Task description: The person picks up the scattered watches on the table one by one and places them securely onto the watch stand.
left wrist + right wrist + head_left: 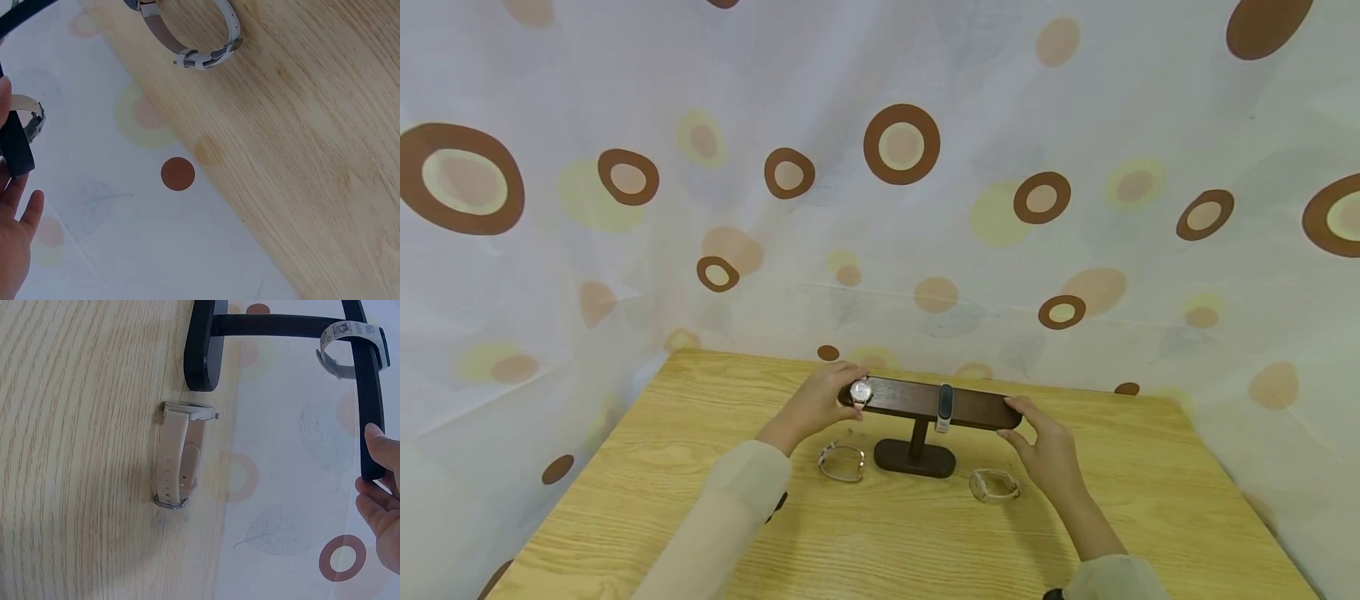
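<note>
A dark brown watch display stand [902, 398] stands on the table, its long bar raised on a post above an oval base [914, 458]. My left hand [820, 404] grips the bar's left end, beside a round-faced watch [861, 392] looped around it. At the other end, my right hand [1051, 450] pinches the bar between thumb and fingers, as the right wrist view also shows. A fitness band [945, 402] with a dark screen and pale strap hangs around the bar, right of the middle.
Left of the base, a buckled watch [164, 31] lies on the wooden table [715, 417]. Another watch [172, 447], with a pale beige strap, lies to the base's right. A patterned sheet [820, 225] hangs behind the table and along its sides.
</note>
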Demonstrator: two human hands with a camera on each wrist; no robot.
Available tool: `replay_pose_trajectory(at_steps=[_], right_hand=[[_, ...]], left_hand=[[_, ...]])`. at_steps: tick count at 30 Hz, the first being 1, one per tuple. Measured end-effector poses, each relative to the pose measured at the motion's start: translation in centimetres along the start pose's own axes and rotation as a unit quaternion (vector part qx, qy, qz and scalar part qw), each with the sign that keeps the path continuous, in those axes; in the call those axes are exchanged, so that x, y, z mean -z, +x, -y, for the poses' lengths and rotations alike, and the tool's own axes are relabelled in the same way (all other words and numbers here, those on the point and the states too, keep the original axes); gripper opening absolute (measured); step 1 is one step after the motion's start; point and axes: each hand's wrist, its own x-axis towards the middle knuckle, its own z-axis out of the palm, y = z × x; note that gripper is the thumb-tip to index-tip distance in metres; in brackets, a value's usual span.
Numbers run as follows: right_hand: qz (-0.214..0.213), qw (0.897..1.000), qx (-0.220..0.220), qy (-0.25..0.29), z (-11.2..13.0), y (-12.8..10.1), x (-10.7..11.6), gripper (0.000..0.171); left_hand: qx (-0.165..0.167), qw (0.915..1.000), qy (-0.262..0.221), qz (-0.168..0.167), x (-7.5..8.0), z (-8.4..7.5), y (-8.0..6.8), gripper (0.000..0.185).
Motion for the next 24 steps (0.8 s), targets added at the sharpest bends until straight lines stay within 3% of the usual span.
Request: replay_pose_trajectory(at_steps=[9,17,24], right_hand=[[0.001,1.0,0.001,0.0,0.1,0.0,0.0,0.049],[0.007,1.0,-0.006,0.001,0.2,0.0,0.0,0.049],[0.005,1.0,-0.003,-0.006,0.1,0.1,0.1,0.049]], left_hand=[[-0.002,0.9997,0.003,-0.022,-0.2,-0.3,0.2,0.064],[-0.023,0.999,0.017,-0.035,-0.8,-0.6,0.7,0.065],[-0.003,0.9995,0.022,-0.022,-1.0,-1.2,1.0,0.063]])
